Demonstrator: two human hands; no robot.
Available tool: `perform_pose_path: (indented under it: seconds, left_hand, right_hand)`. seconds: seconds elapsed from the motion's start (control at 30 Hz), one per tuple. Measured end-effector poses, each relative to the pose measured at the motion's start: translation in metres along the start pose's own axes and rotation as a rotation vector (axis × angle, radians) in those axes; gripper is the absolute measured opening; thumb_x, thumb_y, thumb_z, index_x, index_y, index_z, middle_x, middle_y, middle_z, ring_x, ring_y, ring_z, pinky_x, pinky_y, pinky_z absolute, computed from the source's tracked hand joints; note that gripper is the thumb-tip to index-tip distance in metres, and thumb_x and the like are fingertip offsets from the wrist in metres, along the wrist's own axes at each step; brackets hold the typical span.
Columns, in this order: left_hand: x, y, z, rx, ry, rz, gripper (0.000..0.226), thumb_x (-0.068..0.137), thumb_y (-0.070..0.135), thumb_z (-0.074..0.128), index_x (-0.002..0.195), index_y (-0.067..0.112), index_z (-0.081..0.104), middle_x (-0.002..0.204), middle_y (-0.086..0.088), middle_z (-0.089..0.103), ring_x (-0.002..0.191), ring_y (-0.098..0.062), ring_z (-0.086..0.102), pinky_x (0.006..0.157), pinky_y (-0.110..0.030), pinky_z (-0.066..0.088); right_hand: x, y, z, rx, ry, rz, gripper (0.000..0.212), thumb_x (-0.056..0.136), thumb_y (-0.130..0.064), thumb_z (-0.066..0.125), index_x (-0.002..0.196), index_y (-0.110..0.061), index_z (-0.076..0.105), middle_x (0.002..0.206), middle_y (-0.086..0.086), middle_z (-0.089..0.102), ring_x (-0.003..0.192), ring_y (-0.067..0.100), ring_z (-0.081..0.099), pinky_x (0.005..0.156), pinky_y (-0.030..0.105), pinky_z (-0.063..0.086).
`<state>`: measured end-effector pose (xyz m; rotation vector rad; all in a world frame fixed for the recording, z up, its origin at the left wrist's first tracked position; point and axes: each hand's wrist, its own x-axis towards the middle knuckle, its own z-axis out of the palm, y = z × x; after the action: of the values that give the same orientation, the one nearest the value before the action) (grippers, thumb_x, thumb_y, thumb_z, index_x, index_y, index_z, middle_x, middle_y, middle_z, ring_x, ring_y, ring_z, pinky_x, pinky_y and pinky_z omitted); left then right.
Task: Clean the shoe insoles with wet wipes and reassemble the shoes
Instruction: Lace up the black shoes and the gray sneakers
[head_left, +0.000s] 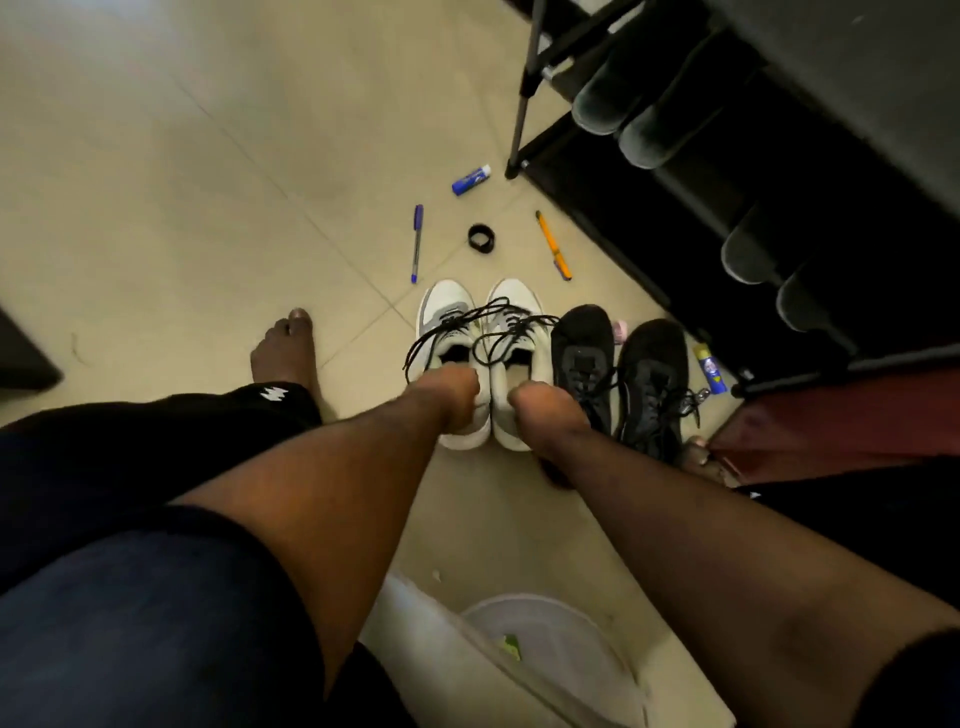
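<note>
Two white sneakers with black laces stand side by side on the tiled floor, the left white sneaker (448, 332) and the right white sneaker (511, 332). My left hand (451, 395) grips the heel collar of the left one, fingers curled into its opening. My right hand (540, 410) grips the heel collar of the right one the same way. A pair of black sneakers (618, 364) stands just to the right, touching the white pair. No insole or wet wipe shows.
A blue pen (417, 243), a black ring (481, 238), an orange pen (553, 245) and a blue tube (470, 180) lie beyond the shoes. A black shoe rack (727, 171) fills the right. A white bin (550, 654) sits between my knees; my bare foot (284, 345) rests at left.
</note>
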<state>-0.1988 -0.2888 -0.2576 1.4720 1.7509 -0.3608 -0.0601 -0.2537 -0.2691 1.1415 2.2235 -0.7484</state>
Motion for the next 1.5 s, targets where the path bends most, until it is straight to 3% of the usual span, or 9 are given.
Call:
perform_pose_path:
  seconds: [0.2, 0.33, 0.47, 0.6, 0.7, 0.87, 1.0, 1.33, 1.5]
  left_hand:
    - [-0.097, 0.064, -0.073, 0.034, 0.067, 0.027, 0.018, 0.09, 0.011, 0.056, 0.09, -0.004, 0.067, 0.09, -0.016, 0.066, 0.096, -0.031, 0.063, 0.08, -0.03, 0.045]
    - [-0.152, 0.109, -0.121, 0.03, 0.214, 0.061, 0.037, 0.089, 0.009, 0.058, 0.057, 0.013, 0.041, 0.056, -0.005, 0.044, 0.062, -0.026, 0.046, 0.053, -0.027, 0.038]
    - [-0.199, 0.154, -0.177, 0.097, 0.342, 0.109, 0.025, 0.081, 0.011, 0.074, 0.066, 0.008, 0.054, 0.062, -0.003, 0.05, 0.06, -0.021, 0.05, 0.061, -0.032, 0.046]
    - [-0.234, 0.19, -0.224, 0.107, 0.431, 0.143, 0.017, 0.083, 0.008, 0.072, 0.075, 0.008, 0.057, 0.064, -0.004, 0.052, 0.052, -0.016, 0.05, 0.05, -0.027, 0.046]
    - [-0.25, 0.214, -0.25, 0.187, 0.521, 0.152, 0.013, 0.084, 0.014, 0.074, 0.09, 0.007, 0.065, 0.079, -0.003, 0.056, 0.07, -0.019, 0.055, 0.057, -0.025, 0.044]
    - [-0.227, 0.223, -0.281, 0.253, 0.613, 0.178, 0.01, 0.085, 0.01, 0.067, 0.093, 0.014, 0.067, 0.093, -0.007, 0.06, 0.088, -0.024, 0.058, 0.071, -0.025, 0.038]
    - [-0.181, 0.213, -0.295, 0.231, 0.673, 0.192, 0.024, 0.09, 0.013, 0.062, 0.113, 0.013, 0.068, 0.116, -0.011, 0.065, 0.108, -0.029, 0.063, 0.08, -0.029, 0.044]
    - [-0.064, 0.167, -0.345, 0.192, 0.677, 0.258, 0.022, 0.093, 0.018, 0.059, 0.112, 0.023, 0.069, 0.11, -0.005, 0.066, 0.1, -0.024, 0.063, 0.077, -0.03, 0.046]
    - [-0.02, 0.145, -0.367, 0.095, 0.703, 0.267, 0.023, 0.093, 0.021, 0.057, 0.114, 0.025, 0.067, 0.115, -0.007, 0.065, 0.104, -0.027, 0.062, 0.086, -0.034, 0.05]
  right_hand:
    - [-0.105, -0.001, -0.106, -0.069, 0.087, -0.06, 0.017, 0.08, -0.005, 0.061, 0.096, -0.013, 0.06, 0.113, 0.012, 0.062, 0.106, 0.031, 0.061, 0.072, 0.028, 0.039]
    - [-0.182, 0.007, -0.175, -0.11, 0.224, -0.06, 0.016, 0.079, -0.006, 0.063, 0.094, -0.013, 0.062, 0.109, 0.01, 0.065, 0.104, 0.029, 0.062, 0.068, 0.025, 0.036]
    - [-0.25, 0.015, -0.232, -0.1, 0.394, -0.082, 0.024, 0.084, -0.008, 0.06, 0.107, -0.005, 0.064, 0.11, 0.012, 0.066, 0.105, 0.028, 0.06, 0.068, 0.025, 0.034]
    - [-0.296, 0.024, -0.27, -0.067, 0.544, -0.044, 0.006, 0.083, -0.007, 0.06, 0.088, -0.01, 0.057, 0.094, 0.009, 0.059, 0.097, 0.028, 0.059, 0.066, 0.026, 0.032]
    - [-0.317, 0.029, -0.294, 0.002, 0.658, -0.022, 0.012, 0.083, -0.01, 0.06, 0.077, -0.015, 0.051, 0.094, 0.008, 0.059, 0.098, 0.03, 0.06, 0.068, 0.027, 0.035]
    - [-0.304, 0.041, -0.314, 0.129, 0.784, 0.017, 0.01, 0.087, -0.016, 0.059, 0.096, -0.012, 0.058, 0.113, 0.014, 0.062, 0.106, 0.033, 0.06, 0.072, 0.028, 0.04]
    - [-0.265, 0.06, -0.32, 0.247, 0.812, 0.074, 0.017, 0.09, -0.016, 0.057, 0.107, -0.012, 0.059, 0.117, 0.012, 0.062, 0.111, 0.033, 0.059, 0.084, 0.032, 0.046]
    - [-0.137, 0.063, -0.355, 0.263, 0.802, 0.182, 0.017, 0.094, -0.019, 0.053, 0.106, -0.009, 0.06, 0.115, 0.013, 0.06, 0.107, 0.033, 0.059, 0.083, 0.036, 0.048]
    - [-0.091, 0.066, -0.376, 0.233, 0.784, 0.235, 0.015, 0.093, -0.017, 0.053, 0.104, -0.008, 0.058, 0.115, 0.014, 0.06, 0.107, 0.034, 0.059, 0.081, 0.034, 0.047]
